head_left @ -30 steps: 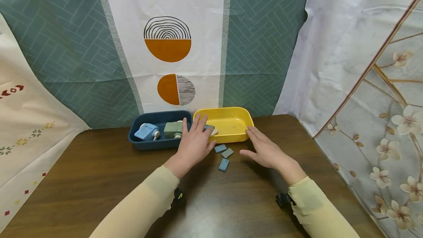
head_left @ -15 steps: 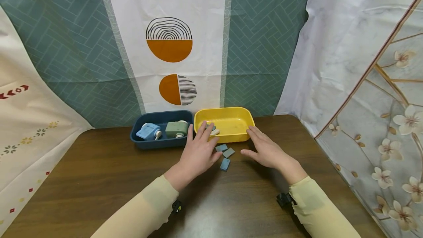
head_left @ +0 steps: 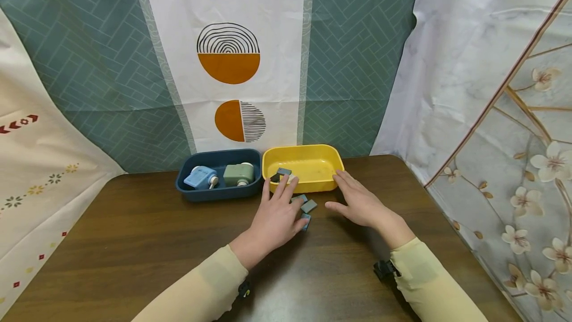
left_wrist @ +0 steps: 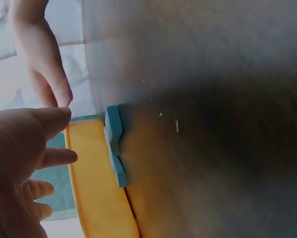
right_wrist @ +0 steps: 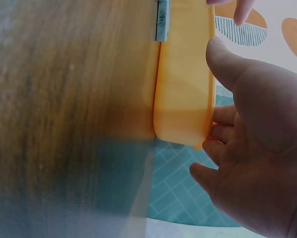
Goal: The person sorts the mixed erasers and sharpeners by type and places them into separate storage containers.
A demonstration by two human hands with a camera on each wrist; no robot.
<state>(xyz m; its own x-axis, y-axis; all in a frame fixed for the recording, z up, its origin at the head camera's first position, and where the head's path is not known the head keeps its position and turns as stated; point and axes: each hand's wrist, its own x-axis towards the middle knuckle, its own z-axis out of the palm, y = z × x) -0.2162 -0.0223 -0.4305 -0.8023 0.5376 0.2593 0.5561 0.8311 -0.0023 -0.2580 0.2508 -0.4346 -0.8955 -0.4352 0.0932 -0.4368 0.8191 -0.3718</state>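
Fingers of the left hand (head_left: 278, 215) lie loose over the blue blocks (head_left: 308, 206) on the surface (head_left: 134, 232), having drawn back from the yellow tray (head_left: 332, 160), where a block (head_left: 283, 172) now rests. Right hand (head_left: 359, 206) stays flat, holding nothing, beside the tray.

Left hand (head_left: 278, 217) covers blue blocks (head_left: 309, 206) before the yellow tray (head_left: 332, 158).
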